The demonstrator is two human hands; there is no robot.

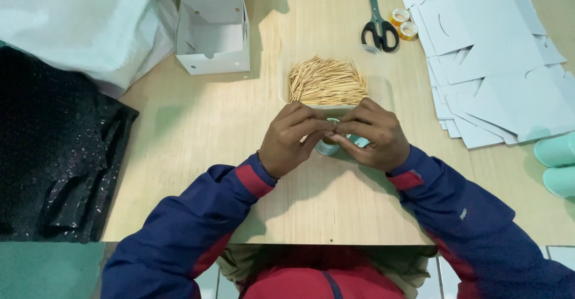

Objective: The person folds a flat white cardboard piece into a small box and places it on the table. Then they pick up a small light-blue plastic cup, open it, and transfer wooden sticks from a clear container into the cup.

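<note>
Head view, centre of the frame: the left hand and right hand meet over a small clear cup, fingertips pinched together on it and on what looks like a few toothpicks; each grip is clenched on the cup. Just above the hands lies the toothpick pile in a clear tray. An open white box stands at upper left, scissors and two tape rolls at top centre, and flat white box blanks at upper right, all on the wooden bench. Judging from this, a loose pinch could let the thin sticks slip and scatter across the bench, and a knuckle nudging the tray could spill the pile.
</note>
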